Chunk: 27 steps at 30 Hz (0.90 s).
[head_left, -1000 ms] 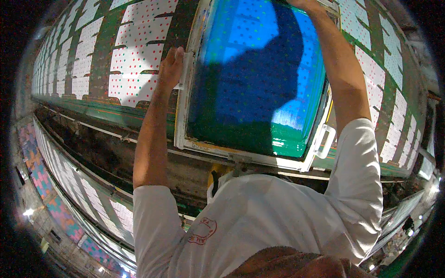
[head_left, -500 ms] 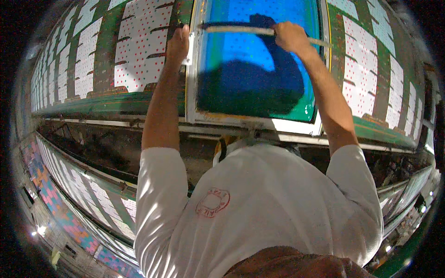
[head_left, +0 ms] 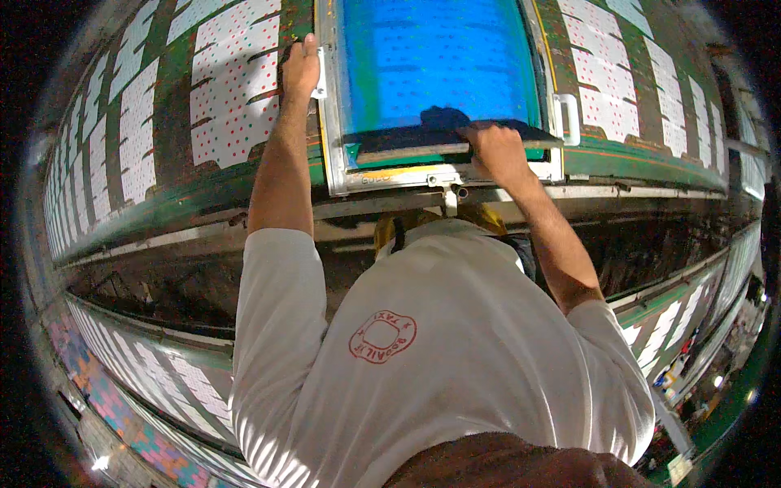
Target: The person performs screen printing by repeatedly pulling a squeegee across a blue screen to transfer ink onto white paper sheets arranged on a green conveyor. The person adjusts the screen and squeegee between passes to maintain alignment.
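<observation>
A screen-printing frame [head_left: 328, 130] with pale metal rails and blue-green mesh [head_left: 447, 65] lies on the long green table in front of me. My left hand [head_left: 302, 71] is closed around the white handle [head_left: 320, 75] on the frame's left side. My right hand [head_left: 498, 153] is closed over the squeegee [head_left: 407, 152], a long straight bar lying across the mesh near the frame's near rail. A dark shadow falls along the squeegee's far side. Its blade edge is hidden from me.
White dotted panels [head_left: 236, 89] lie in rows on the table to the left, with more dotted panels [head_left: 598, 69] to the right. A second white handle [head_left: 573, 119] sticks out from the frame's right side. Behind me, another table [head_left: 175, 366] carries striped rows of pale panels.
My right hand has drawn the squeegee toward me, from the far part of the mesh to near the close rail. My left hand stays on the handle.
</observation>
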### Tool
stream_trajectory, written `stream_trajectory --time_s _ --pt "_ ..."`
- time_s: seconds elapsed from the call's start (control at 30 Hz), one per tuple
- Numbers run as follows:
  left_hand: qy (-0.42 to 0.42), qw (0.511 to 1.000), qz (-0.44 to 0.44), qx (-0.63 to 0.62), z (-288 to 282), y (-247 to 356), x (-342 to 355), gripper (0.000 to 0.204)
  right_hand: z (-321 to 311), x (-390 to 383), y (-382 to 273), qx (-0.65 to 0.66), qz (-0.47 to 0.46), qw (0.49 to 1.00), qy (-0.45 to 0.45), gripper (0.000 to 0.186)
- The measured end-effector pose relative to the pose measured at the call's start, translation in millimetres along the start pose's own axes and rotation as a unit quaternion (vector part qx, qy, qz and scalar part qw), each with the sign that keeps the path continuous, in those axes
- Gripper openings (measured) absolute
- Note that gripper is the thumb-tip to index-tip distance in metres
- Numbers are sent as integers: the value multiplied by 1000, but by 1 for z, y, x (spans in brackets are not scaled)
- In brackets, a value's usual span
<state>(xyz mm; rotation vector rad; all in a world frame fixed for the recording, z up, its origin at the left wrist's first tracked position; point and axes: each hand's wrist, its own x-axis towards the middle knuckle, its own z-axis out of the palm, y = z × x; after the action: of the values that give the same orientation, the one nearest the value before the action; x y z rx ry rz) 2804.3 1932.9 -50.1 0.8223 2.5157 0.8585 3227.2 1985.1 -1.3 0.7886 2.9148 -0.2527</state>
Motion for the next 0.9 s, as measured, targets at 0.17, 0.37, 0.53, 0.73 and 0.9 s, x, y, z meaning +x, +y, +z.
stream_trajectory --time_s 0.17,0.37,0.53,0.73,0.9 --pt "20 1000 18 -7 2 -3 -1 65 -17 -3 -2 -15 22 998 -58 52" --pt "15 998 60 5 15 -31 23 67 3 -47 -21 -35 -15 999 -21 55" --pt "32 990 133 31 25 -72 53 82 23 -69 -17 -7 -66 998 22 62" --pt "-36 995 -69 -63 13 -65 46 83 12 -78 32 240 -123 962 -44 60" --pt "37 999 4 -17 10 -46 31 84 -4 -89 132 237 95 954 160 61"
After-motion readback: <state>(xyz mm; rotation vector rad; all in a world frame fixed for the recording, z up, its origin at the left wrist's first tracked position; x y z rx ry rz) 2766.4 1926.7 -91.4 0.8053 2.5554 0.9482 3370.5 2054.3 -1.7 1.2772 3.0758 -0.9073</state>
